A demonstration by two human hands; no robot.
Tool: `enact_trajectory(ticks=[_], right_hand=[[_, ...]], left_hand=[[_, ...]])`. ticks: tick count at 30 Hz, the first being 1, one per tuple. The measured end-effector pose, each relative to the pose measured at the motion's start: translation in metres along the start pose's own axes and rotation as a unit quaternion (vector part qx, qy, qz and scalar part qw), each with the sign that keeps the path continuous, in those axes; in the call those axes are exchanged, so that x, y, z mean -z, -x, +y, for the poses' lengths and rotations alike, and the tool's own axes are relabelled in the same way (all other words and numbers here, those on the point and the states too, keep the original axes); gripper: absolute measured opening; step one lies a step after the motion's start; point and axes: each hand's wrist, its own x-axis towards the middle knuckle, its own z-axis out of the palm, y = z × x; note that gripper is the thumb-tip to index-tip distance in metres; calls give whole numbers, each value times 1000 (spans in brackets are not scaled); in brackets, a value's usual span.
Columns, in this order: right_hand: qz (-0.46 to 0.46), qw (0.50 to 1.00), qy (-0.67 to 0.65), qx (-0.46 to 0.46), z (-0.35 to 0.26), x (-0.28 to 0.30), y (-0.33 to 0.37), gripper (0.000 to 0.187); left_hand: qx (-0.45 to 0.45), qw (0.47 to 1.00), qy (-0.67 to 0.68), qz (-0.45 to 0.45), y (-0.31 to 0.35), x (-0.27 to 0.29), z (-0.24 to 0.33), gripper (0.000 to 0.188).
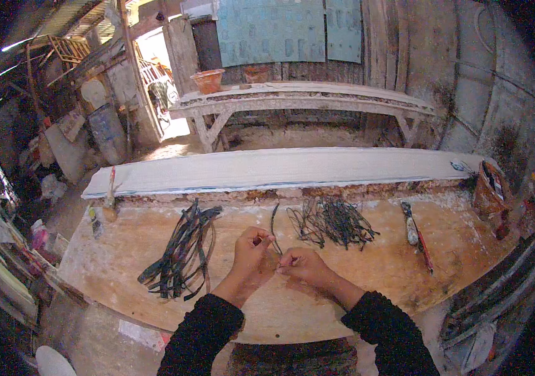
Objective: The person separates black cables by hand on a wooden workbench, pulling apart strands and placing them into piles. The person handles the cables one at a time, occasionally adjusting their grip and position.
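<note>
Near the middle of the wooden board, both my hands are closed in a pinch, close together. My left hand (252, 255) grips a thin dark strip (274, 220), whose free end sticks up away from me. Just to its right, my right hand (306, 269) pinches the strip's lower part; the exact grip is hidden by the fingers. Left of my hands lies a loose bundle of flat black strips (183, 254). Beyond my right hand is a tangled pile of thinner dark strips (342, 222), some seemingly looped or knotted.
The board (267, 319) has a long pale raised slab (280, 170) behind it. A knife-like tool (411, 230) and a red pen-like stick (426, 254) lie right. A brush (111, 197) rests far left, a brown container (490, 191) far right. Behind stands a bench (317, 94) with a terracotta-coloured pot (208, 81).
</note>
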Motion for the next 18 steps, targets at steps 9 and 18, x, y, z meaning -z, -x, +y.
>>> enact_trajectory(ticks=[9, 18], right_hand=[[292, 956, 10, 41, 36, 17, -19, 13], [351, 920, 140, 107, 28, 26, -23, 12]], left_hand=[[100, 962, 218, -128, 26, -23, 39, 8], [-50, 953, 19, -298, 34, -29, 18, 11]])
